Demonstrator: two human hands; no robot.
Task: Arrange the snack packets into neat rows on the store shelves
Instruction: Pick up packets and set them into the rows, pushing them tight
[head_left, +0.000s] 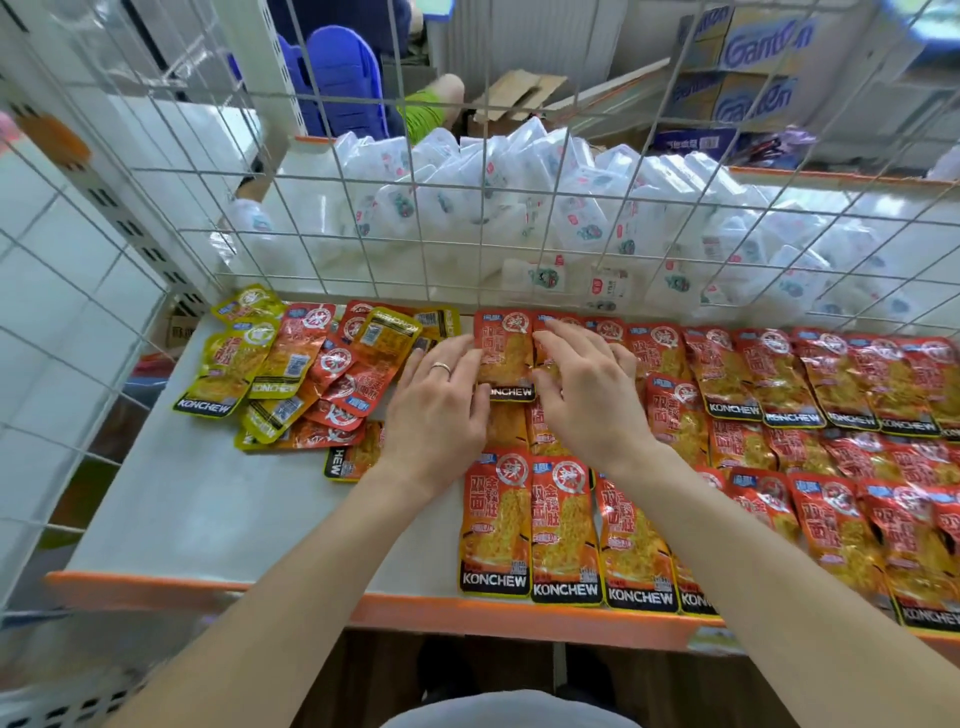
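Red KONCHEW snack packets (810, 384) lie in overlapping rows across the right part of the white shelf (197, 509). A loose jumble of red and yellow packets (306, 374) sits at the shelf's back left. My left hand (436, 410) lies flat with straight fingers on the left edge of a red packet (506, 358) at the back row's left end. My right hand (587, 384) rests with spread fingers on the neighbouring packets just to the right. A front row of red packets (561, 530) lies below my wrists.
A white wire grid (467, 176) walls the shelf at the back and left. Behind it lies a heap of white snack packets (571, 208). An orange lip (291, 597) runs along the shelf's front edge. Cardboard boxes (753, 57) stand far back right.
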